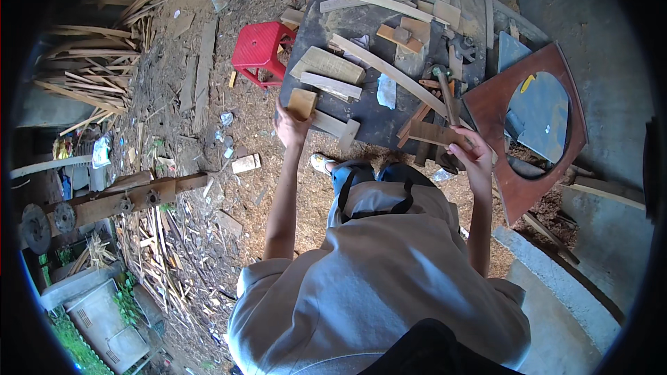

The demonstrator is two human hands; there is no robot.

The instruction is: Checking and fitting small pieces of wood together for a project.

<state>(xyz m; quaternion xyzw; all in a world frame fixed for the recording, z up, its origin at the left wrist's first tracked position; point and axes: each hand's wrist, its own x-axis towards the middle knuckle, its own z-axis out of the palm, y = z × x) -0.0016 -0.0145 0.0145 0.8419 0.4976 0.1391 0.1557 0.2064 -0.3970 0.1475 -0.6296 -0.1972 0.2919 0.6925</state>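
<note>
My left hand [290,127] grips a small tan wooden block [302,103] at the left front edge of the dark worktable [306,45]. A pale T-shaped wooden piece [345,132] sits beside that block; whether my fingers touch it is unclear. In my right hand [470,149] is a brown flat board [431,132], pinched between thumb and fingers at its right end. Just above that hand, a hammer [447,94] lies among thin reddish strips [413,121]. Long pale boards [382,68] and short planks [326,62] cover much of the tabletop.
A red plastic stool [257,45] stands left of the table. A reddish panel with an oval cutout [486,107] leans at the right, near a concrete ledge [549,278]. Scrap wood piles [90,62] and a plank with metal discs [97,212] lie leftward; sawdust covers the floor [264,180].
</note>
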